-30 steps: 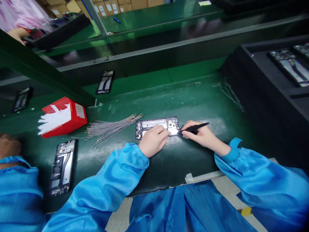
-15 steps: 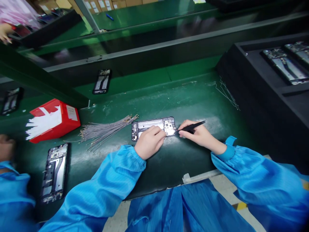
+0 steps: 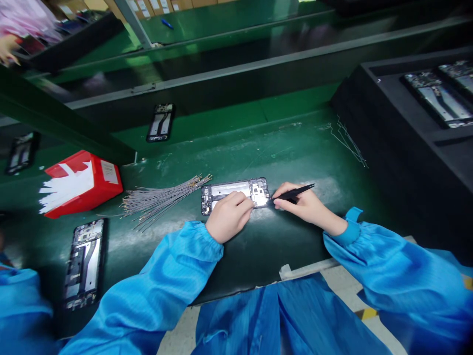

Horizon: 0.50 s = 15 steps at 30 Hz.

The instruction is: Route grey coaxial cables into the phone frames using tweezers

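An opened phone (image 3: 236,188) lies lengthwise in front of me, its silver frame and circuit board showing. My left hand (image 3: 229,216) rests over its near edge, fingers curled and pressed together against it; what the fingertips pinch is partly hidden. In my right hand (image 3: 298,203) is a pair of black tweezers (image 3: 293,193), their tips close to the right end of the phone. Left of the phone a bundle of thin grey cables (image 3: 160,201) is spread out, its gold-coloured ends almost touching the phone.
A red box (image 3: 107,180) of white strips stands at left, with another opened phone (image 3: 85,261) nearer me. Opened phones (image 3: 161,122) lie on the green strip behind. Loose wires (image 3: 347,143) lie beside a black tray (image 3: 388,113) holding phones. A co-worker's blue sleeve (image 3: 22,305) shows at left.
The phones on the strip behind have shifted slightly right. At the left edge, the co-worker's hand has drawn mostly out of view. My hands and the tweezers are almost unmoved.
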Motion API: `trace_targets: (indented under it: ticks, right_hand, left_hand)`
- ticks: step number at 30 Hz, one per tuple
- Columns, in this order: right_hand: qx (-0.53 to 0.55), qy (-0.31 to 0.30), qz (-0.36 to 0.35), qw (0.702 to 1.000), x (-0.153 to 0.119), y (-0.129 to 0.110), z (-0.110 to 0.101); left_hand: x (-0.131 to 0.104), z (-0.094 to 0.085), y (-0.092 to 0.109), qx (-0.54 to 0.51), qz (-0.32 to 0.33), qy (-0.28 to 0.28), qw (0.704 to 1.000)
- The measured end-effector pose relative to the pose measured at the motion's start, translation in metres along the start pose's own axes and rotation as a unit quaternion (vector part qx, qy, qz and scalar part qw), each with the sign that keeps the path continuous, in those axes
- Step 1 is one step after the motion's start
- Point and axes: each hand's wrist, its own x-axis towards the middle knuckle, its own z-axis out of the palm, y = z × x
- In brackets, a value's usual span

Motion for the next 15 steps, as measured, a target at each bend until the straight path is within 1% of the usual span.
trace_targets:
  ticks: [8,12,15]
  right_hand:
    - [-0.008,-0.002,-0.015,1.0,-0.0008,-0.0022,-0.0005]
    - [-0.03,-0.005,-0.052,0.998,0.0014,-0.0013,-0.0009]
    - [-0.054,0.006,-0.088,0.995,0.0017,-0.0048,0.0001]
  left_hand:
    - [-0.0008,-0.0007,0.001,-0.003,0.002,-0.001,1.0]
    - [0.0002,0.0014,-0.0013,-0.001,-0.005,-0.012,1.0]
    - [0.0002,0.0008,-0.0024,-0.011,0.004,-0.01,1.0]
